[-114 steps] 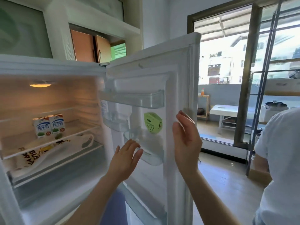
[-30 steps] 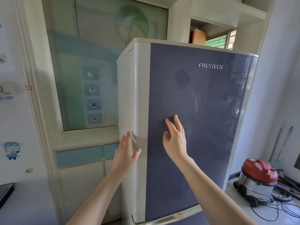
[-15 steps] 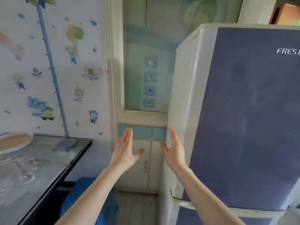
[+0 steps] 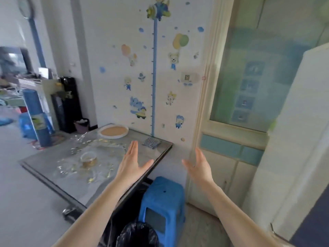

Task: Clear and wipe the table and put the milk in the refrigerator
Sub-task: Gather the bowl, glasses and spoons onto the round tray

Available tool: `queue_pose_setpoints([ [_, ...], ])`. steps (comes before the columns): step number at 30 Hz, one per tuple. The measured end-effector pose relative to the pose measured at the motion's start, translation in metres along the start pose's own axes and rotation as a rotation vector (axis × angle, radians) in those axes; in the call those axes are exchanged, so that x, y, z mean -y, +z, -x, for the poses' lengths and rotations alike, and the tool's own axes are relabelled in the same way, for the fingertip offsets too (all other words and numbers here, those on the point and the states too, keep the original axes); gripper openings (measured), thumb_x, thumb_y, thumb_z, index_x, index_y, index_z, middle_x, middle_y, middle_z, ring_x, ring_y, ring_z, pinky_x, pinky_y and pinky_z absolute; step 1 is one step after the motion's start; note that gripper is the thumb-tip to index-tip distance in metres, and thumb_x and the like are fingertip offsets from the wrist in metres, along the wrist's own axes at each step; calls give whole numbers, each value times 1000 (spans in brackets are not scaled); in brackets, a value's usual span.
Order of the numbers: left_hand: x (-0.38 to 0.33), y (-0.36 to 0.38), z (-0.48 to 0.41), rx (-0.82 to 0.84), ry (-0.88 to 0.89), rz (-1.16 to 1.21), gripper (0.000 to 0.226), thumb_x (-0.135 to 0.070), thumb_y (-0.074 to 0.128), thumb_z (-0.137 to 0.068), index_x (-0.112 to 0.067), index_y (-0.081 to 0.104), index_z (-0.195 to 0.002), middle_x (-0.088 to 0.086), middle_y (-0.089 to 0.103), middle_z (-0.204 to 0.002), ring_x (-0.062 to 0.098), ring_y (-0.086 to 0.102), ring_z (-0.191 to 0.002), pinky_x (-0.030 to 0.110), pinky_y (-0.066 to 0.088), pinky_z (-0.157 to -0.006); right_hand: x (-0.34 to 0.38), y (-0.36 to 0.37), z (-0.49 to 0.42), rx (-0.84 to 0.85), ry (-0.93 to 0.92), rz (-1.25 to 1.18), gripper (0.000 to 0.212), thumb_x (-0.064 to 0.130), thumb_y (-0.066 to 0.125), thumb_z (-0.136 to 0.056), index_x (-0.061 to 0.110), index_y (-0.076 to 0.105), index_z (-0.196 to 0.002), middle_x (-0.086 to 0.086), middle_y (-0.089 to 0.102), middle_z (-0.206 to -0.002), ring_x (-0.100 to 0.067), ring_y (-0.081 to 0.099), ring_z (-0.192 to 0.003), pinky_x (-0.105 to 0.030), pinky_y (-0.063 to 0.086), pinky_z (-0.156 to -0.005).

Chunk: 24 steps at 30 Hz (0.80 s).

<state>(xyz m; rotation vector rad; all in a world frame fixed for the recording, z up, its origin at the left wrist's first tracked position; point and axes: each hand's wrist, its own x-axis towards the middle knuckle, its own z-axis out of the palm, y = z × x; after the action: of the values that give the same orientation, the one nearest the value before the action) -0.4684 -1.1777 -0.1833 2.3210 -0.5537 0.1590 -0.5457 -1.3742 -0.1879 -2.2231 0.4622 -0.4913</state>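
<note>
The grey glass-topped desk (image 4: 71, 186) was not yet cleared. Crumpled clear film flecked with gold (image 4: 99, 148) and a small round clear tub with a gold band (image 4: 88, 159) lay across its middle, and a round white tray with a tan centre (image 4: 114, 132) sat at the far edge. The left hand (image 4: 131, 164) hovered flat and empty over the right edge, near the folded blue-striped cloth (image 4: 151, 142) at the far right corner, so wiping looked undone. The right hand (image 4: 200, 166) hung open and empty, off the desk. No milk showed. The tall white refrigerator (image 4: 302, 139) seemed closed, so the milk was probably inside.
</note>
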Motion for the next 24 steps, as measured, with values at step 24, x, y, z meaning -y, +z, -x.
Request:
queue_pose_setpoints([
  [24, 298, -212, -44, -105, -149, 49, 84, -35, 63, -83, -12, 13, -146, 1, 23, -153, 19, 27, -138, 34, 28, -108, 199, 339, -45, 209, -23, -67, 70, 31, 56, -89, 15, 17, -146, -2, 22, -154, -18, 24, -141, -34, 25, -113],
])
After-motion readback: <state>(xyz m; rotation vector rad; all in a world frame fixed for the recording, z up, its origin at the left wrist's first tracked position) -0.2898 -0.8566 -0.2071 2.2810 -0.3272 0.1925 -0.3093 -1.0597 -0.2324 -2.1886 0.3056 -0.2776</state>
